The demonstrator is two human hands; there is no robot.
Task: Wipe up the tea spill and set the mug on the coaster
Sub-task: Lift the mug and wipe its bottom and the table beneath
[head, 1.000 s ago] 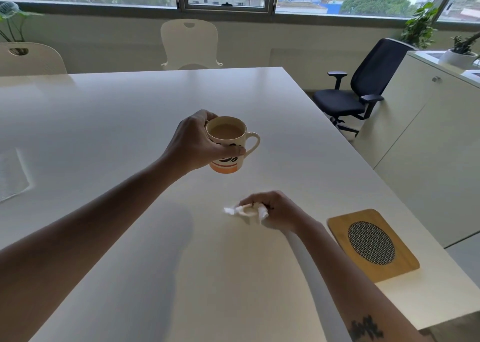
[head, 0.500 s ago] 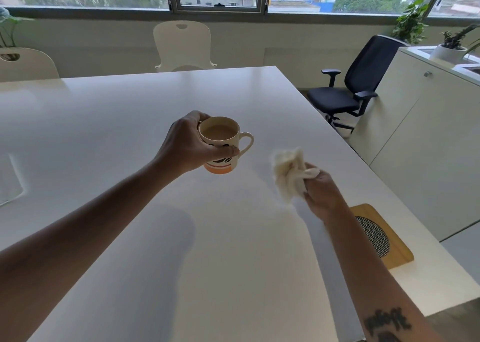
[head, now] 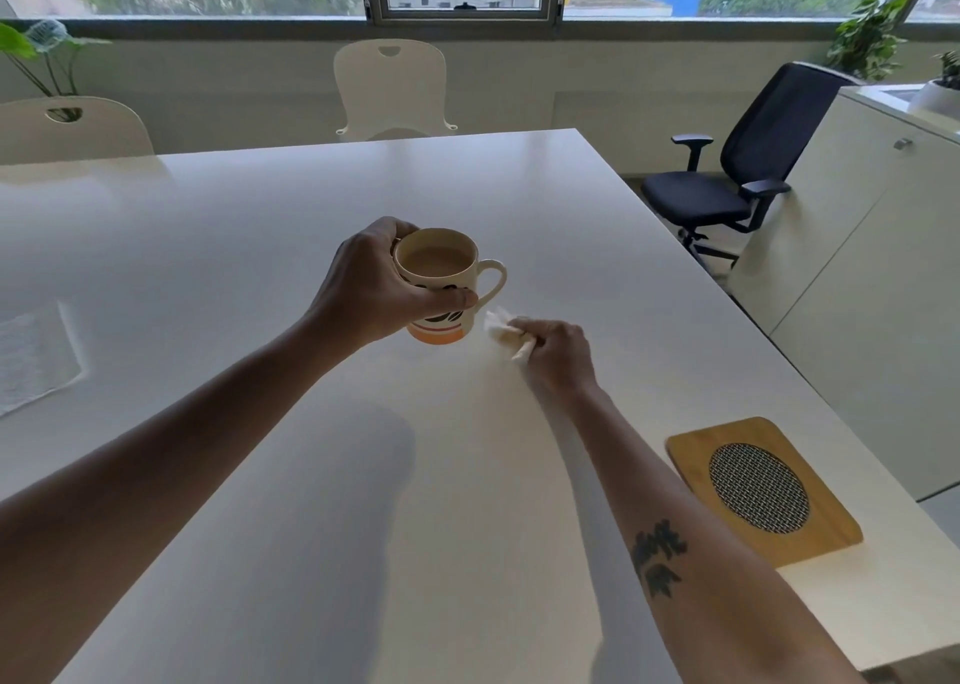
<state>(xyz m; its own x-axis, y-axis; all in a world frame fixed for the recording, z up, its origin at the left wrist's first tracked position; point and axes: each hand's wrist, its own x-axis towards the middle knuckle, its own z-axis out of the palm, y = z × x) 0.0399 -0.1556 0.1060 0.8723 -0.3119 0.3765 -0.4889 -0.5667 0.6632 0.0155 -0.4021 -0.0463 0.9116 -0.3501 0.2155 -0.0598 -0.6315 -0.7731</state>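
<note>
My left hand (head: 374,288) grips a cream mug (head: 441,288) with an orange base and milky tea inside, held just above the white table (head: 311,501), handle pointing right. My right hand (head: 558,353) is shut on a crumpled white tissue (head: 498,327) and presses it on the table just right of the mug's base. A wooden coaster (head: 761,488) with a round metal mesh centre lies at the table's near right edge, well right of both hands. I cannot make out any spill on the surface.
A white paper napkin (head: 34,356) lies at the table's left side. Two cream chairs (head: 392,90) stand at the far edge. A black office chair (head: 737,168) and a white cabinet (head: 872,267) stand to the right of the table.
My right hand lifted the tissue off the table, then brought it back down closer to the mug. The mug stayed held in my left hand.
</note>
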